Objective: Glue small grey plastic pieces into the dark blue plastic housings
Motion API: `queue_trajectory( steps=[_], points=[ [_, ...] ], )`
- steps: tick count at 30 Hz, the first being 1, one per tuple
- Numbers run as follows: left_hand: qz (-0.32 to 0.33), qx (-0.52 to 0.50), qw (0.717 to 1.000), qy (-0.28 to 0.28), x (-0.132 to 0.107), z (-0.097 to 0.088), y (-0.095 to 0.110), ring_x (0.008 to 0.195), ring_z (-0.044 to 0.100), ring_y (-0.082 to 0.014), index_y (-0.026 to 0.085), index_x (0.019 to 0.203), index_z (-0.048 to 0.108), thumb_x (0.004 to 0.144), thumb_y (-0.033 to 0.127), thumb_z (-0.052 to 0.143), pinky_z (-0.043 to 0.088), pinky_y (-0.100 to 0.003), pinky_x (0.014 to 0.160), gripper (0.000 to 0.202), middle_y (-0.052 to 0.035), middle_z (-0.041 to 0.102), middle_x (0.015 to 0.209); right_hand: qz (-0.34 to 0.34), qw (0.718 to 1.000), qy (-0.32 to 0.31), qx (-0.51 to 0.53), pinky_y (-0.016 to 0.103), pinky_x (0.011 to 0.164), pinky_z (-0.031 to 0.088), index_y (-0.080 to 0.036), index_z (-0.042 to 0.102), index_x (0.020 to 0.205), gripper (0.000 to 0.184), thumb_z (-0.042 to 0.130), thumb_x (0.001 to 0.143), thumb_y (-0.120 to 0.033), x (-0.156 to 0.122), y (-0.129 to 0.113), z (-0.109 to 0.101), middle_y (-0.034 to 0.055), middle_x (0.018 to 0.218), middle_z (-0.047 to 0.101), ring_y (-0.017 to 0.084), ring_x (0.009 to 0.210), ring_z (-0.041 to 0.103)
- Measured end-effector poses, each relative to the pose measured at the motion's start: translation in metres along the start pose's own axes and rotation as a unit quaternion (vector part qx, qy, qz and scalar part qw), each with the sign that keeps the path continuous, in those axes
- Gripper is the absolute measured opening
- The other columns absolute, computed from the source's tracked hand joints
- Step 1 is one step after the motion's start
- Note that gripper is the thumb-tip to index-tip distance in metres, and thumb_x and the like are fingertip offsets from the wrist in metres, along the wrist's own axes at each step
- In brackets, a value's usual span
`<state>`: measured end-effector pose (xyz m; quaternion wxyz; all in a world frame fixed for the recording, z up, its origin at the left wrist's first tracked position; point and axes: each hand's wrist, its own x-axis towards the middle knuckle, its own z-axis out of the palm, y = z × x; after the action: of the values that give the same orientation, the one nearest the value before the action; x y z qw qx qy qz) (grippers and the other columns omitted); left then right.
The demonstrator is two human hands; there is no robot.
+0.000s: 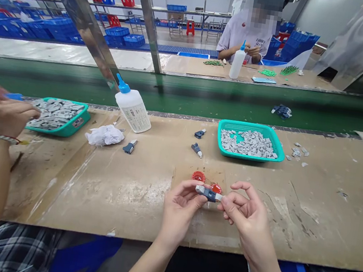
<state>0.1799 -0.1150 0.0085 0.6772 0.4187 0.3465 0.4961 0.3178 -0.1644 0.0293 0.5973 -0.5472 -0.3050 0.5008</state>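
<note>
Your left hand (179, 213) and right hand (246, 220) both grip a small navy-and-grey plastic part (208, 194) between the fingertips, holding it just above two red discs (198, 176) on a cardboard square (180, 174). Beyond, two similar parts (196, 149) lie beside a teal basket (253, 127) of grey pieces.

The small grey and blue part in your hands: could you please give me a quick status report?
Left hand and right hand pinching the small grey and blue part by its ends. Two red lids just beyond it. Nothing covering the part.
</note>
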Motion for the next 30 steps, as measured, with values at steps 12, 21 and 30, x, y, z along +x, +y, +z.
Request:
queue_trajectory(
  steps=[12,21,30],
  points=[
    [0.014,0.066,0.997,-0.033,-0.009,0.001,0.013,0.089,0.071,-0.0251,0.024,0.089,0.077,0.073,0.014,0.075,0.060,-0.033,0.073,0.019,-0.0057,0.076,0.092,0.103,0.989,-0.101,-0.036,0.017,0.038,0.031,-0.023,0.048,0.097,0.044,0.073,0.072,-0.049,-0.001,-0.001,-0.001,-0.0044,0.055,0.062,0.007,0.036,0.045],
    [0.057,0.148,0.986,-0.043,-0.005,-0.003,0.016,0.097,0.069,-0.0274,0.028,0.110,0.071,0.073,0.015,0.075,0.058,-0.039,0.086,0.040,-0.0065,0.072,0.109,0.040,0.996,-0.077,0.012,0.019,0.045,0.042,-0.022,0.049,0.079,0.035,0.073,0.075,-0.047,-0.001,0.006,0.015,-0.0003,0.061,0.068,0.013,0.052,0.061],
    [0.139,0.330,0.933,0.023,0.026,-0.038,0.042,0.105,0.062,-0.0215,0.027,0.129,0.058,0.086,0.022,0.059,0.043,-0.034,0.100,0.043,-0.0059,0.069,0.109,-0.188,0.919,-0.036,-0.345,0.031,0.062,0.049,-0.019,0.069,0.096,0.018,0.061,0.084,-0.030,0.111,-0.040,-0.030,0.0065,0.081,0.073,0.019,0.066,0.066]
  ],
)
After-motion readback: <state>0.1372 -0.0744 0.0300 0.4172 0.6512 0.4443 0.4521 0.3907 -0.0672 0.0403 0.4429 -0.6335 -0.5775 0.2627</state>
